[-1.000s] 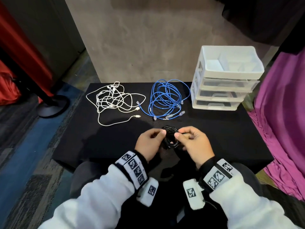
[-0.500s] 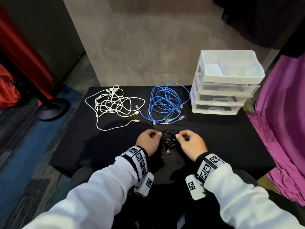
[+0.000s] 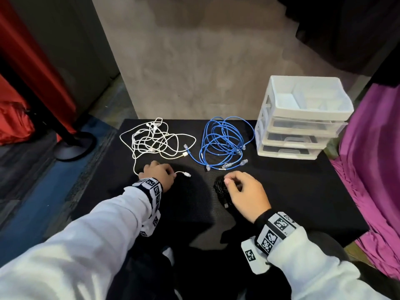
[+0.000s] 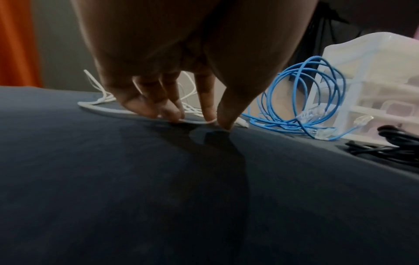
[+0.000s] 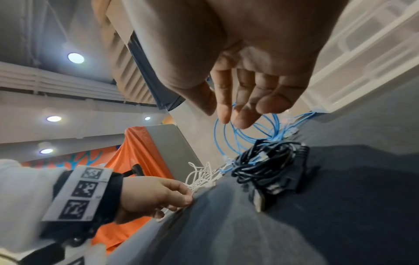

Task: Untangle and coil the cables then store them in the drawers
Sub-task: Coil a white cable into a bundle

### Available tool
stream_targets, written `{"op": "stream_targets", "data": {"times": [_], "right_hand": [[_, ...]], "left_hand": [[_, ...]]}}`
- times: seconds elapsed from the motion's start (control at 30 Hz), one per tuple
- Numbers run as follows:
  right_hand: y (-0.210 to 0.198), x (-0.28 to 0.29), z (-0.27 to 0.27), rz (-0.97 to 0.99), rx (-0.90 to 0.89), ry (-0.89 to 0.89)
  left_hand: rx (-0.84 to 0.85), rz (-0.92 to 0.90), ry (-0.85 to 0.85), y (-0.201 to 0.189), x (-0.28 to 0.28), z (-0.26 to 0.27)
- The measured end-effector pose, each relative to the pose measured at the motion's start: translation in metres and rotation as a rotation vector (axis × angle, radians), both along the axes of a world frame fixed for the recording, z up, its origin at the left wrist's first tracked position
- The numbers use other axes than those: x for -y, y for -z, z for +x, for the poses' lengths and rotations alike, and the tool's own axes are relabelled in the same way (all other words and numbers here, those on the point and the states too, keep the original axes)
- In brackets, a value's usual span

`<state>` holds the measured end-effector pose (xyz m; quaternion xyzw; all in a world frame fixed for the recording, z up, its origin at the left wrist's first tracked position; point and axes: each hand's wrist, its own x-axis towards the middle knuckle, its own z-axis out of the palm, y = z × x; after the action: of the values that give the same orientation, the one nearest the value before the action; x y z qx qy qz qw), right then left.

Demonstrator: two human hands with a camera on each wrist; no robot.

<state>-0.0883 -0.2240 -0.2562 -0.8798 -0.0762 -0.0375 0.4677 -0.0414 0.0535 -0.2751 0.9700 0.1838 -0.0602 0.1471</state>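
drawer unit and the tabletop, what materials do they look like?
Drawer unit: looks like plastic, an opaque white frame with translucent, slightly glossy drawers; dark interiors show through the fronts.
Tabletop: black and matte, with a fine woven or ribbed grain and no glare; probably a fabric or rubbery mat, cannot tell which.

A black cloth-covered table (image 3: pixel 292 180) stood between magenta fabric (image 3: pixel 372 159) and a red drape (image 3: pixel 26 50) with a black round-based stand (image 3: pixel 71 146).
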Motion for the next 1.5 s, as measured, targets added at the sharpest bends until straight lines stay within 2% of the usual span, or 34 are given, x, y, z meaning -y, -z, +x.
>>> {"op": "stream_targets", "data": {"times": [0.07,0.13,0.23,0.3,0.37,0.47,0.57,0.63,0.7,0.8,0.9,0.97,1.03,1.07,1.17,1.23,1.33,1.4,1.5], "right_hand": [[-0.003,-0.005,-0.004,-0.006,0.017,-0.032],[-0.005,-0.009,-0.007,-0.031,0.073,-0.137],[-0.013,-0.02,-0.012,-0.08,0.055,-0.371],[-0.022,-0.025,-0.016,-0.162,0.057,-0.42],[-0.032,-0.019,-0.017,-0.131,0.033,-0.417],[-0.052,0.01,-0.014,0.056,-0.018,-0.289],[-0.075,0.063,-0.008,0.245,0.009,0.064],[-0.087,0.103,-0.006,0.219,0.05,0.26],[-0.092,0.132,-0.007,0.045,0.052,0.289],[-0.078,0.14,-0.009,-0.255,-0.048,0.18],[-0.068,0.118,-0.013,-0.53,-0.019,0.088],[-0.071,0.087,-0.015,-0.467,0.133,0.029],[-0.087,0.035,-0.023,-0.349,0.316,-0.135],[-0.092,0.009,-0.027,-0.332,0.353,-0.231],[-0.088,-0.047,-0.021,-0.392,0.206,-0.405],[-0.083,-0.057,-0.009,-0.43,0.093,-0.4],[-0.092,-0.046,-0.001,-0.496,0.172,-0.278],[-0.108,-0.03,0.001,-0.381,0.255,-0.196],[-0.144,0.004,-0.004,-0.148,0.297,-0.124]], "left_hand": [[0.071,0.016,0.068,-0.006,0.007,-0.011],[0.192,-0.142,0.215,-0.017,0.02,-0.033],[0.287,-0.361,0.482,-0.042,0.046,-0.076],[0.348,-0.392,0.568,-0.053,0.053,-0.093],[0.363,-0.374,0.583,-0.056,0.045,-0.095],[0.381,-0.251,0.656,-0.047,0.012,-0.087],[0.446,-0.071,0.634,-0.031,-0.037,-0.073],[0.437,-0.007,0.526,-0.027,-0.068,-0.063],[0.409,-0.037,0.434,-0.032,-0.082,-0.057],[0.537,-0.097,0.389,-0.048,-0.072,-0.049],[0.685,-0.088,0.427,-0.072,-0.044,-0.047],[0.721,-0.091,0.533,-0.087,-0.022,-0.049],[0.767,-0.091,0.687,-0.096,0.0,-0.051],[0.775,-0.076,0.77,-0.098,0.009,-0.052],[0.69,-0.022,0.901,-0.091,0.027,-0.053],[0.597,-0.083,0.839,-0.077,0.028,-0.057],[0.342,-0.208,0.656,-0.049,0.024,-0.06],[0.172,-0.232,0.593,-0.025,0.015,-0.057],[0.131,-0.248,0.526,0.004,-0.01,-0.051]]}}
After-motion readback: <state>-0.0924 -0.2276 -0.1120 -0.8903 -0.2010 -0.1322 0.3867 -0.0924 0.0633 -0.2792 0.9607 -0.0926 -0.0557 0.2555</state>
